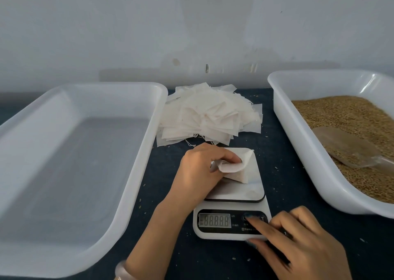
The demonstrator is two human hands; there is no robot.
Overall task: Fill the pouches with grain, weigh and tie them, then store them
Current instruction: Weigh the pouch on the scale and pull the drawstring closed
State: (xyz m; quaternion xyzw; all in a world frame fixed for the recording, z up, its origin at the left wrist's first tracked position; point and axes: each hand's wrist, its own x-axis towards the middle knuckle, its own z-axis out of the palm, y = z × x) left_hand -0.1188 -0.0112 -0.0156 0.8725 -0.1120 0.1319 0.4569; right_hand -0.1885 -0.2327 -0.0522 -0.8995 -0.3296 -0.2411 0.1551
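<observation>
Left hand point(198, 171) pinches 1 limp white fabric pouch point(233, 170) by its mouth on the scale point(215, 220) plate, probably for taring, while right hand point(298, 243) presses a button with straight index, other fingers loosely curled; loose grain point(345, 113) and translucent scoop point(349, 149) wait in the glossy right tray point(298, 132).

I count two tubs point(74, 162) point(298, 143), one scale point(215, 220), one scoop point(349, 147), one pouch pile point(209, 113), one pouch point(234, 169) in my left hand point(198, 173).
</observation>
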